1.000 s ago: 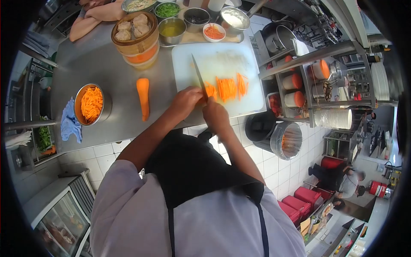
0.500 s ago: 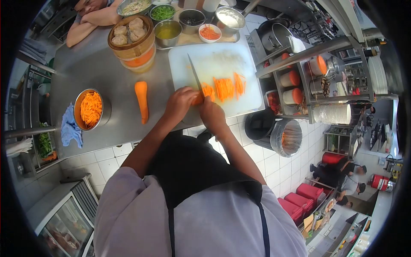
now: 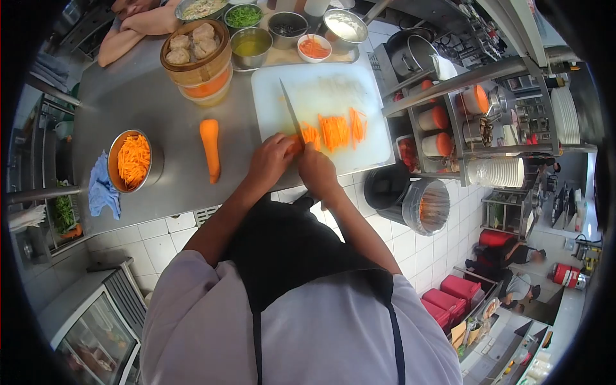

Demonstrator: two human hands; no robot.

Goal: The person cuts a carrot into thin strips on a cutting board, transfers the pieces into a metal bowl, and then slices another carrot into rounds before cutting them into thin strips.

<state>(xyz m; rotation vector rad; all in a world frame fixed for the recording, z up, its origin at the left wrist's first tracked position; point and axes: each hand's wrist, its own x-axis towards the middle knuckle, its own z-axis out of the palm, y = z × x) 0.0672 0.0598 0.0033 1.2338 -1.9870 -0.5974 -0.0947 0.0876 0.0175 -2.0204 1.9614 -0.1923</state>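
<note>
My right hand [image 3: 318, 170] is closed around the handle of a knife [image 3: 290, 106], whose blade points away from me over the white cutting board [image 3: 276, 83]. Just left of the blade, my left hand [image 3: 271, 157] is closed on a piece of carrot [image 3: 295, 144], mostly covered by my fingers. Cut carrot strips [image 3: 334, 132] lie in separate piles to the right of the knife. A whole peeled carrot [image 3: 210, 151] rests on the steel table left of the board. Farther left, a metal bowl [image 3: 156, 172] holds shredded carrot [image 3: 133, 162].
A bamboo steamer [image 3: 218, 64] with dumplings stands behind the board, beside several metal bowls, one with yellow liquid [image 3: 249, 46]. A blue cloth [image 3: 102, 187] lies at the table's left. A person's forearms [image 3: 144, 29] rest at the far edge. Bins [image 3: 426, 205] stand below right.
My left hand has shifted slightly left and down along the carrot piece. The knife stays in nearly the same place, and the view has moved slightly.
</note>
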